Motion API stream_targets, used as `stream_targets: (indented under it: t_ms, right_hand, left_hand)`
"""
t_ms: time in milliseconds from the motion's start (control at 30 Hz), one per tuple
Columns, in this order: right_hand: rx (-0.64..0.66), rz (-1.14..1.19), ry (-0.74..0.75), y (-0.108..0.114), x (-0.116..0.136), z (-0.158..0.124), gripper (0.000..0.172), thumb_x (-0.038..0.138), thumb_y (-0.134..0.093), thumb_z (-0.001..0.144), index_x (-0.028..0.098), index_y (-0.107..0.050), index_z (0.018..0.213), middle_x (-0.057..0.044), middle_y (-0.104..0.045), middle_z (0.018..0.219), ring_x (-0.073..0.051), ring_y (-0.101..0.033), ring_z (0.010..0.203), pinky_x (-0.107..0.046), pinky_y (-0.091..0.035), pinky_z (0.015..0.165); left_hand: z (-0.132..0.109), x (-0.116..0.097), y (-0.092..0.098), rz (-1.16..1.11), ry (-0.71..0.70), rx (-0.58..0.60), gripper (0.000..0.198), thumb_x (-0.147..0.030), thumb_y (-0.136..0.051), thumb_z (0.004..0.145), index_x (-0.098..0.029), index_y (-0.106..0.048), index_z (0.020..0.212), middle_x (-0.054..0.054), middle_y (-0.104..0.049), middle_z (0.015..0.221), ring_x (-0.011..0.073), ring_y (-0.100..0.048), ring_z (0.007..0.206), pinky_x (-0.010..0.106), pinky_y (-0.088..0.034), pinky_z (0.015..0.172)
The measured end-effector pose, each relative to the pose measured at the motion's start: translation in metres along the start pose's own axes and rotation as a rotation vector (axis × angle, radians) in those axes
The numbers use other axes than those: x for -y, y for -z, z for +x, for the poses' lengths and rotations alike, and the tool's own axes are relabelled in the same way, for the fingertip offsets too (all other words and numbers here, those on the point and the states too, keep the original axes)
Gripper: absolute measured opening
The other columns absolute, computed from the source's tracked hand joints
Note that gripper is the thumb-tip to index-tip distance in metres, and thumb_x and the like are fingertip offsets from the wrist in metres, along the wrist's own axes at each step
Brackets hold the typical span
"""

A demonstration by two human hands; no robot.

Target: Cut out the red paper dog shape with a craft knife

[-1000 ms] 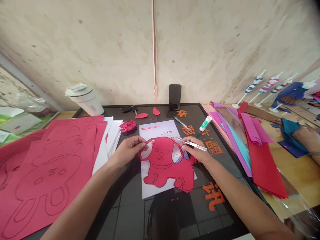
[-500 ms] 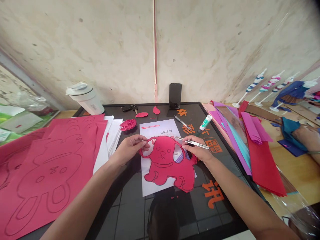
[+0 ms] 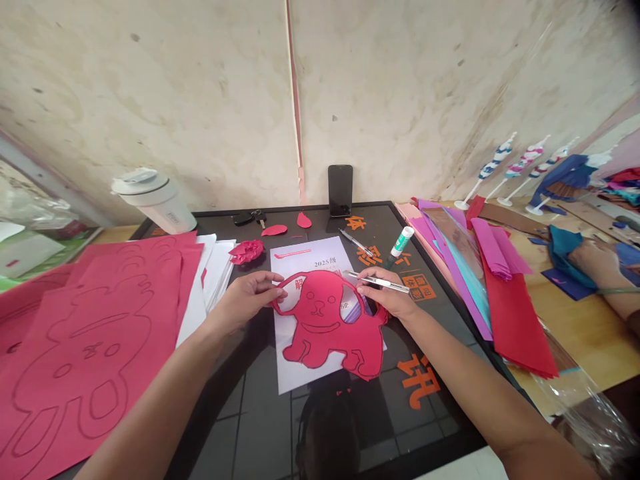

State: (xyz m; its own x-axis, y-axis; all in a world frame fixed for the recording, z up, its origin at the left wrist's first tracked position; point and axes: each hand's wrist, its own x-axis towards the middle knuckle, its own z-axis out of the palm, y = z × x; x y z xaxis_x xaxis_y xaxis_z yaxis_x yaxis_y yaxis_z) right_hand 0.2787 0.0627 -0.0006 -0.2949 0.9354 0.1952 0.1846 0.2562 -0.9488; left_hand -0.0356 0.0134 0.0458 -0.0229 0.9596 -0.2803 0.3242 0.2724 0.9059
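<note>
Our left hand (image 3: 247, 300) pinches the red paper dog (image 3: 325, 327) — our right hand (image 3: 385, 295) pinches a craft knife (image 3: 380, 282). The dog hides much of the printed sheet (image 3: 305, 257).

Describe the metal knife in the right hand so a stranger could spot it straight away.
On the black table, find the red paper dog cutout. At its top edge, the right hand pinches a slim metal craft knife, the one held, unlike the similar pen lying loose behind it.

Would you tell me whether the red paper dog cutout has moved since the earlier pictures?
No, not noticeably: the red paper dog cutout keeps the same place against the printed sheet beneath it; only the whole view has shifted.
</note>
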Motion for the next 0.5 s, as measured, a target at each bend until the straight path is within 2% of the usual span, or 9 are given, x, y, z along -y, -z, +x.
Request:
stream_targets:
  t_ms: [167, 300, 500]
  right_hand:
    - [0.022, 0.015, -0.008, -0.0001, 0.0001, -0.0002, 0.018, 0.032, -0.075, 0.073, 0.022, -0.07, 0.086, -0.001, -0.071, 0.079, -0.017, -0.067, 0.071, -0.031, -0.055, 0.072]
    - [0.019, -0.008, -0.015, 0.0004, -0.0001, -0.001, 0.018, 0.032, -0.075, 0.073, 0.022, -0.07, 0.087, -0.001, -0.072, 0.079, -0.017, -0.067, 0.072, -0.031, -0.055, 0.071]
    - [0.009, -0.043, -0.035, -0.0004, 0.0019, -0.0012, 0.019, 0.034, -0.074, 0.073, 0.022, -0.068, 0.086, -0.001, -0.071, 0.079, -0.018, -0.066, 0.072, -0.032, -0.054, 0.071]
  left_hand:
    - [-0.0009, -0.0014, 0.0036, 0.009, 0.011, 0.004, 0.049, -0.051, -0.075, 0.061, -0.019, -0.064, 0.097, 0.004, -0.076, 0.075, 0.0258, -0.073, 0.081, 0.038, -0.056, 0.079]
    - [-0.0008, -0.0018, 0.0064, 0.072, 0.036, 0.038, 0.046, -0.052, -0.073, 0.062, -0.019, -0.066, 0.094, 0.004, -0.075, 0.074, 0.024, -0.072, 0.077, 0.034, -0.054, 0.072]
    - [-0.0002, -0.0021, 0.0057, 0.143, -0.006, 0.102, 0.034, -0.049, -0.069, 0.063, -0.021, -0.067, 0.082, 0.001, -0.07, 0.063, 0.0211, -0.068, 0.063, 0.03, -0.051, 0.059]
